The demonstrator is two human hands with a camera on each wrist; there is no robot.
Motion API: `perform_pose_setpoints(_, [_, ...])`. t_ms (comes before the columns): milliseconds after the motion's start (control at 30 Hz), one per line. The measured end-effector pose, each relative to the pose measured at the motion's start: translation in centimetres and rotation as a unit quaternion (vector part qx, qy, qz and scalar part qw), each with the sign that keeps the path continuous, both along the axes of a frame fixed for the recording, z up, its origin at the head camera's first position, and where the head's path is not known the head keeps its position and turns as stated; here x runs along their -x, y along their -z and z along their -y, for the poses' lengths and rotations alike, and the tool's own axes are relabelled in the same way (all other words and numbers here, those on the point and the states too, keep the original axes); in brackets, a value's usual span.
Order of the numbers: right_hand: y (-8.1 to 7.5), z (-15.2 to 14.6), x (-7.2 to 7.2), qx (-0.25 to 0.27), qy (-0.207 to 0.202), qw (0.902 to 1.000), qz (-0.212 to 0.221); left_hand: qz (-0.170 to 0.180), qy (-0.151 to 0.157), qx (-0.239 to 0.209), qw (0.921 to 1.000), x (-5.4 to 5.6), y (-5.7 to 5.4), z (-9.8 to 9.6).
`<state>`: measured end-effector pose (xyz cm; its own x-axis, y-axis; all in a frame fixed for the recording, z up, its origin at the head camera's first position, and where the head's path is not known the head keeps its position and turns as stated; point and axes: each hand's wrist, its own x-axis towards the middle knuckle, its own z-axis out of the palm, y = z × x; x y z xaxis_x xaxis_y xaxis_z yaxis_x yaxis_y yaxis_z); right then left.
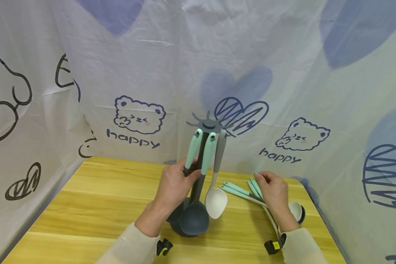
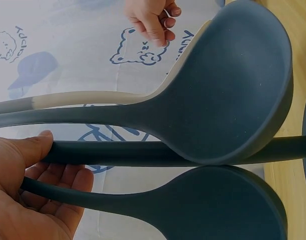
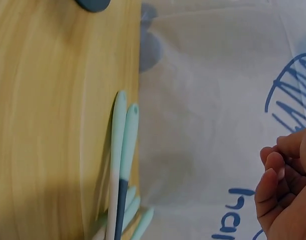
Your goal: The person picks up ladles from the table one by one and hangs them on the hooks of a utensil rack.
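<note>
Left hand [image 1: 174,183]: fingers curled round the post of the dark-grey carousel stand [image 1: 208,126], mid-desk [image 1: 109,194], probably steadying it; mint-handled dark-grey ladle [image 1: 194,219] and grey-handled white spoon [image 1: 216,203] hang off its hooks. Right hand [image 1: 274,191]: fingers loosely curled, empty, by loose mint-handled utensils [image 1: 236,190], presumably parked within reach.

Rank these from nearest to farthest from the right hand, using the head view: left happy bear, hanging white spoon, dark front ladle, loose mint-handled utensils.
From the right hand:
1. Loose mint-handled utensils, beside it on the table.
2. White spoon, right side of the stand.
3. Dark ladle, at the stand's front.
4. Left happy bear, on the cloth behind.
</note>
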<state>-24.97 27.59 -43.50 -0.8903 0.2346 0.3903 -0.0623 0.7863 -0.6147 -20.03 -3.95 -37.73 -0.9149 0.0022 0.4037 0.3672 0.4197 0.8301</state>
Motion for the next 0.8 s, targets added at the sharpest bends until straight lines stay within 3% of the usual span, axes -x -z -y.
perform_pose_setpoints(300, [1.0, -2.3, 1.1, -0.077, -0.005, 0.9954, 0.057, 0.003, 0.006, 0.001, 1.0, 0.0, 0.1, 0.1])
perform_pose_setpoints(567, [0.8, -4.4, 2.3, -0.123, 0.006, 0.9881, 0.092, 0.003, 0.004, 0.004, 1.0, 0.0, 0.0, 0.2])
perform_pose_setpoints(800, [1.0, -5.9, 3.0, -0.11, 0.028, 0.9773, 0.179, 0.003, 0.008, 0.002, 1.0, 0.0, -0.1, 0.2])
